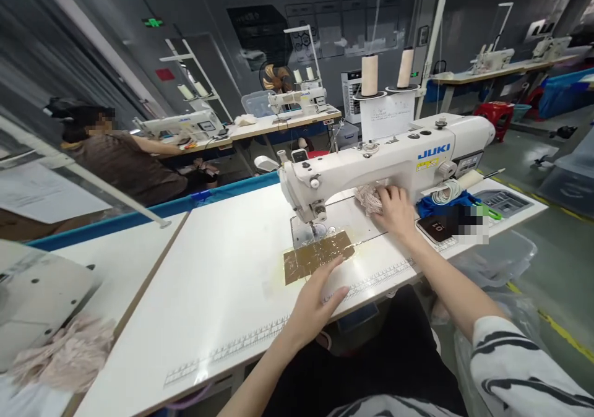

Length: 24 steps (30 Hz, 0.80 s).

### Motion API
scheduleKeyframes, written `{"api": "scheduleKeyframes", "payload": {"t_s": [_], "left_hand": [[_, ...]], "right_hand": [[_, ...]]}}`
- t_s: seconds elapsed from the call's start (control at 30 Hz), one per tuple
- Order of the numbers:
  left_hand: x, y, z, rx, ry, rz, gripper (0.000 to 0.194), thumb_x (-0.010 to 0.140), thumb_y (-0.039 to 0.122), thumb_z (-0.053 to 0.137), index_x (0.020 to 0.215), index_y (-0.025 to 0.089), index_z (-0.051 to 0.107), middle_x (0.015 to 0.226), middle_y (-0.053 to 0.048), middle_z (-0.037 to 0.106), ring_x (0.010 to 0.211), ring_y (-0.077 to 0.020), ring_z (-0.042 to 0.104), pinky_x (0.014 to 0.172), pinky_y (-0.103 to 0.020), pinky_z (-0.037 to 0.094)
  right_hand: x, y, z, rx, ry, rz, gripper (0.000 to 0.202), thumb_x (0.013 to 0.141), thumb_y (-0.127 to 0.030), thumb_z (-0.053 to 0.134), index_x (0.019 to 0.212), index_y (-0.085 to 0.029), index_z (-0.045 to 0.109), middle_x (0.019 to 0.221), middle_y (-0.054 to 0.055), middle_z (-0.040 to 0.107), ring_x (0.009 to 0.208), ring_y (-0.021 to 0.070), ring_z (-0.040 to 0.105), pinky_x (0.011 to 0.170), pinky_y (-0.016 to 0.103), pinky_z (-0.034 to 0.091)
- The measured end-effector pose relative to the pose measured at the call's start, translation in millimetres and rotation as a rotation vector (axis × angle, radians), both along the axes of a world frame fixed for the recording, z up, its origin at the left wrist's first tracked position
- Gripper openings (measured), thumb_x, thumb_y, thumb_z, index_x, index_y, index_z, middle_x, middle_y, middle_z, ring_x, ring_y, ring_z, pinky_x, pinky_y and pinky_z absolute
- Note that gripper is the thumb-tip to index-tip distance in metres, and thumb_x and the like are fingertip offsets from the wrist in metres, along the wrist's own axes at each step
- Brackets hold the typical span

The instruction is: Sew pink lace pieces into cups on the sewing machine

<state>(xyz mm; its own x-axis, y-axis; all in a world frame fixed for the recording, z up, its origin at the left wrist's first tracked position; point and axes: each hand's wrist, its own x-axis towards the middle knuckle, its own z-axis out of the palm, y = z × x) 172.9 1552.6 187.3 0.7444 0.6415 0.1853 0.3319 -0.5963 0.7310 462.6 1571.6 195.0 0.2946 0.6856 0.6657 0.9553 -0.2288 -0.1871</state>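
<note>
Your right hand (397,211) grips the lace bundle (368,198) at its fingertips, while your left hand (314,300) sits open by the brown panel (315,258). Looks like a pick-up step tbh; next move probably calls for a soft pinch so nothing snags.

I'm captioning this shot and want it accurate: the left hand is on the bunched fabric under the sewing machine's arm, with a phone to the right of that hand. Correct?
Not the left hand: the head view shows the right hand on the bunched fabric under the sewing machine's arm, with a phone to its right.
</note>
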Motion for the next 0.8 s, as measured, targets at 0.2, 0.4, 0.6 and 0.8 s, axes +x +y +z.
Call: {"api": "scheduleKeyframes", "payload": {"t_s": [0.2, 0.4, 0.6, 0.8], "left_hand": [[42, 16, 17.3, -0.859, -0.374, 0.013, 0.072, 0.085, 0.047, 0.064, 0.144, 0.02, 0.033, 0.155, -0.011, 0.027, 0.141, -0.0258, 0.031, 0.119, -0.04, 0.025], [70, 5, 25.2, -1.162, -0.576, -0.211, 0.057, 0.092, 0.059, 0.046, 0.13, 0.017, 0.052, 0.134, -0.013, 0.055, 0.125, -0.025, 0.052, 0.106, -0.039, 0.045], [77, -12, 15.3, -1.409, -0.668, -0.111, 0.035, 0.082, 0.048, 0.066, 0.092, 0.014, 0.068, 0.092, -0.007, 0.071, 0.089, -0.0187, 0.067, 0.079, -0.026, 0.055], [67, -1, 15.8, -1.34, -0.471, -0.033, 0.033, 0.073, 0.036, 0.076, 0.093, 0.011, 0.069, 0.085, -0.007, 0.071, 0.077, -0.0172, 0.067, 0.073, -0.025, 0.055]], "right_hand": [[-20, -35, -4.0, 0.044, 0.076, 0.013, 0.053, 0.075, -0.044, 0.063, 0.119, -0.017, 0.051, 0.103, 0.012, 0.06, 0.096, 0.0296, 0.054, 0.072, 0.037, 0.046], [-87, -99, -11.3, 0.162, -0.021, 0.187, 0.047, 0.08, -0.026, 0.063, 0.126, -0.023, 0.052, 0.119, 0.01, 0.06, 0.106, 0.0266, 0.056, 0.074, 0.034, 0.052], [-114, -120, -9.3, 0.184, -0.167, 0.361, 0.068, 0.083, -0.013, 0.057, 0.146, -0.01, 0.032, 0.134, 0.014, 0.055, 0.127, 0.0271, 0.048, 0.107, 0.044, 0.042], [-111, -138, -13.9, 0.206, 0.091, 0.573, 0.077, 0.08, -0.008, 0.055, 0.149, -0.008, 0.021, 0.136, 0.017, 0.053, 0.13, 0.027, 0.047, 0.106, 0.047, 0.044]]}}
